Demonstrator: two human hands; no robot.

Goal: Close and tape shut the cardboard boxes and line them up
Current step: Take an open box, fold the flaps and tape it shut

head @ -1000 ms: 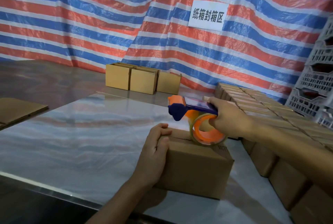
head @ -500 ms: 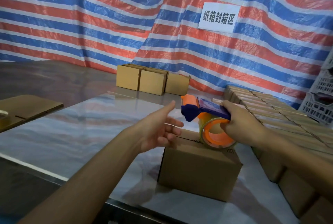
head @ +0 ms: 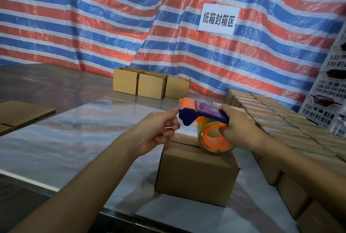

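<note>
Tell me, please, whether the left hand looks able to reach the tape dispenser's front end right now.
Probably yes: the left hand is right beside the blue front end of the tape dispenser, with nothing visible between them.

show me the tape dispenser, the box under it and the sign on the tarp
tape dispenser (head: 206,110): head view, on its blue body.
box (head: 196,174): head view, on its front face.
sign (head: 218,19): head view, middle of the white sheet.

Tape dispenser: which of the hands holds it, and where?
The right hand grips the tape dispenser by its blue handle. Whether the left hand pinches tape is unclear.
</note>
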